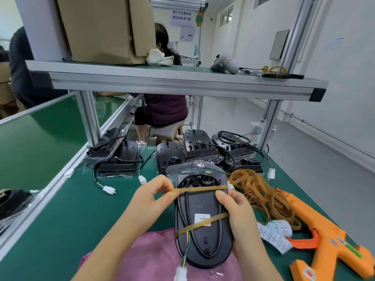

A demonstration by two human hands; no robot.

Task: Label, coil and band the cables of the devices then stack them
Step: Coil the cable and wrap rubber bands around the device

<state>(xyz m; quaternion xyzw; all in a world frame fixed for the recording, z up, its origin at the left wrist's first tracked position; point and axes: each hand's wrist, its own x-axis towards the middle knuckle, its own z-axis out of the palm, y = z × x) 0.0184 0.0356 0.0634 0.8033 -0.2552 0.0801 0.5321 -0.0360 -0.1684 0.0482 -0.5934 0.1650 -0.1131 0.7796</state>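
Note:
A black oval device [203, 236] lies face down in front of me, with its black cable coiled on its back and a white label [202, 219] stuck there. My right hand [237, 218] grips the device's right edge. My left hand [151, 196] pinches a tan rubber band [203, 188] and stretches it across the device's far end. A second strand of band [203, 223] crosses lower down, over the label. The white connector [181, 272] with coloured wires hangs off the near end.
Several more black devices [168, 157] with loose cables stand behind. A heap of rubber bands [261, 189], a strip of labels [276, 236] and an orange label gun [328, 242] lie to the right. Pink cloth [150, 258] is under my arms. An aluminium shelf [162, 80] hangs overhead.

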